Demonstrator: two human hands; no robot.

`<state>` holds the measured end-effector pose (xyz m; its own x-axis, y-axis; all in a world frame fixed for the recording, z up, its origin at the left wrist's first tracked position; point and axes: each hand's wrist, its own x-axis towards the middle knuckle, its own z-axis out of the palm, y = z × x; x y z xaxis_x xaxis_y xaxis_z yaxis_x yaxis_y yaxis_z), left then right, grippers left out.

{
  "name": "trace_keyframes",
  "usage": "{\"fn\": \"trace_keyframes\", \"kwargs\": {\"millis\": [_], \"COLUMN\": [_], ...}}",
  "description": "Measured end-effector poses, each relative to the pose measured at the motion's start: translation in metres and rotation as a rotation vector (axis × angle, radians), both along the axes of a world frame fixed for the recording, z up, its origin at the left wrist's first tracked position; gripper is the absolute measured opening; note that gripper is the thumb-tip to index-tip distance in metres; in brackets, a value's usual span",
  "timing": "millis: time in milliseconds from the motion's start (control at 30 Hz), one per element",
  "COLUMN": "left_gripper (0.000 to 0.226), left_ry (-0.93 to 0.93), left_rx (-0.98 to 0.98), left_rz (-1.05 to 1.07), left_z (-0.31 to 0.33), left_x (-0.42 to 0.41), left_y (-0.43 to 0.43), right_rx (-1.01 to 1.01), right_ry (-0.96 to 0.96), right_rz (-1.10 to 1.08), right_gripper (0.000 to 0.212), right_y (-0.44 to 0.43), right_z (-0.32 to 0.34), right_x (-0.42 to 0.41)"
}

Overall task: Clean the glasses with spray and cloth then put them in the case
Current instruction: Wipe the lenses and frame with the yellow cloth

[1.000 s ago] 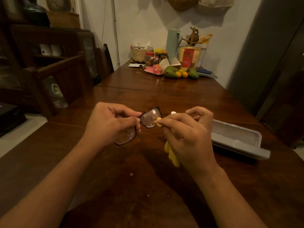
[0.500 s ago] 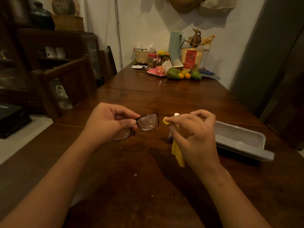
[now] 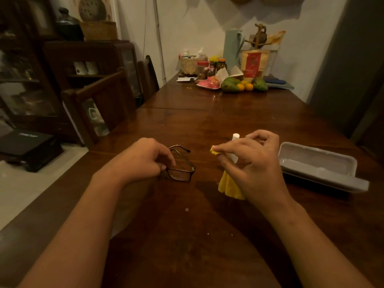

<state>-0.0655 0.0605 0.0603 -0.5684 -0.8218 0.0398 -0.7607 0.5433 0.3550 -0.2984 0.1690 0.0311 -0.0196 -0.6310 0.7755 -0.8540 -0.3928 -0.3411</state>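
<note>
Two hazards: left hand (image 3: pixel 145 157) gripping the glasses (image 3: pixel 180 174) may smudge lenses; right hand (image 3: pixel 253 163) pinching yellow cloth (image 3: pixel 228 188) may topple the spray bottle (image 3: pixel 235 138) behind.

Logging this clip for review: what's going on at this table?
A person is at a wooden table, mid-cleaning. The left hand holds the black glasses by one side, low at the tabletop, temples unfolded. The right hand pinches a yellow cloth that hangs down, clear of the lenses. A white-capped spray bottle shows just behind that hand. The grey case lies open to the right, with nothing in it.
</note>
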Motion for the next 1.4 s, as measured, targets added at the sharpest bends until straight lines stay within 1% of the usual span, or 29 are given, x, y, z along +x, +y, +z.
{"fn": "trace_keyframes", "kwargs": {"millis": [100,133,200,233,267,333,400,433,500,533,633,700,833,900,967,1033,1167,1267,1400], "left_gripper": [0.012,0.012,0.026,0.032,0.033,0.024,0.007,0.008,0.021,0.023,0.021,0.022,0.029,0.032,0.035,0.031,0.026,0.027,0.028], "left_ry": [0.096,0.113,0.084,0.059,0.035,-0.01,0.013,0.057,0.162,0.23,0.48,0.625,0.809,0.84,0.796,0.761,0.78,0.905,1.093], "left_rx": [-0.046,-0.08,-0.133,-0.129,-0.117,-0.115,-0.127,-0.13,-0.131,-0.132,-0.154,-0.135,-0.064,-0.073,-0.109,-0.143,-0.188,-0.159,-0.1], "left_rz": [0.036,0.027,-0.011,-0.029,-0.041,-0.042,0.007,0.037,0.093,0.117,0.204,0.268,0.368,0.397,0.421,0.438,0.463,0.477,0.438], "left_z": [-0.004,-0.006,-0.01,-0.013,-0.016,-0.021,-0.023,-0.022,-0.021,-0.018,-0.007,0.0,0.01,0.014,0.015,0.016,0.016,0.015,0.018], "left_x": [-0.01,-0.015,-0.028,-0.035,-0.041,-0.051,-0.056,-0.056,-0.052,-0.049,-0.039,-0.032,-0.019,-0.011,-0.002,0.005,0.017,0.021,0.024], "left_y": [0.003,0.006,0.011,0.013,0.013,0.013,0.014,0.014,0.014,0.015,0.015,0.015,0.014,0.011,0.008,0.006,0.005,0.004,0.005], "right_rx": [0.005,0.007,0.014,0.014,0.012,0.007,-0.003,-0.008,-0.011,-0.007,0.008,0.011,0.009,0.013,0.018,0.023,0.033,0.043,0.04], "right_ry": [0.004,0.007,0.018,0.026,0.032,0.034,0.025,0.018,0.01,0.006,0.001,0.005,0.002,0.006,0.014,0.011,0.015,0.016,-0.024], "right_rz": [0.012,0.011,0.004,0.002,0.001,-0.001,0.0,0.0,0.002,0.002,0.003,0.01,0.029,0.039,0.048,0.059,0.074,0.094,0.12], "right_gripper": [0.024,0.024,0.024,0.024,0.024,0.024,0.023,0.023,0.023,0.023,0.023,0.023,0.024,0.024,0.025,0.026,0.025,0.023,0.023], "right_y": [0.0,-0.001,-0.001,-0.001,-0.001,0.0,0.0,0.0,0.0,0.0,0.0,0.0,-0.001,-0.001,-0.001,-0.001,0.001,0.002,0.004], "right_z": [-0.001,-0.001,-0.001,-0.001,-0.001,0.0,0.001,0.001,0.002,0.002,0.002,0.002,0.0,-0.001,-0.002,-0.002,-0.002,-0.001,0.001], "right_x": [0.001,0.002,0.002,0.002,0.002,0.002,0.002,0.002,0.001,0.001,0.001,0.001,0.003,0.004,0.006,0.007,0.01,0.015,0.022]}}
